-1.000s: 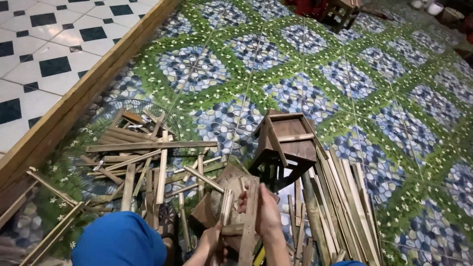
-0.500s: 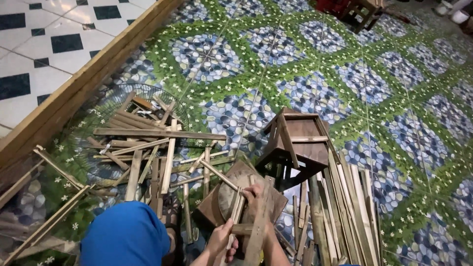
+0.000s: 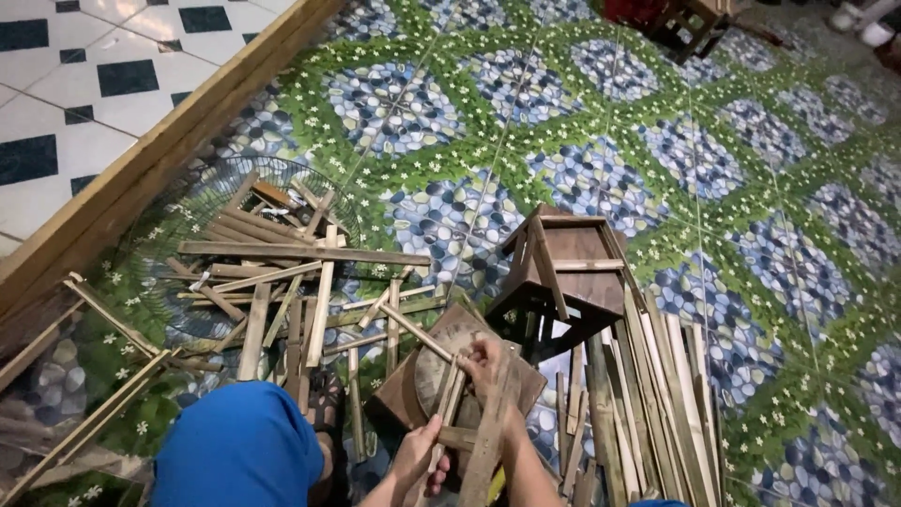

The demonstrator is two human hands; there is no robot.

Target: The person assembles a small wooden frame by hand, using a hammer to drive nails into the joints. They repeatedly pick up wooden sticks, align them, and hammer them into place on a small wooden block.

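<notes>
We hold a small frame of bamboo strips [image 3: 466, 413] low in the view, over a brown board [image 3: 441, 371]. Our right hand [image 3: 488, 361] pinches the strips near the top; our left hand [image 3: 419, 455] is closed around the lower crosspiece. Compared with half a second ago, the right hand has moved higher on the frame. The wooden stool [image 3: 568, 272] and the pile of strips [image 3: 282, 282] lie as before.
</notes>
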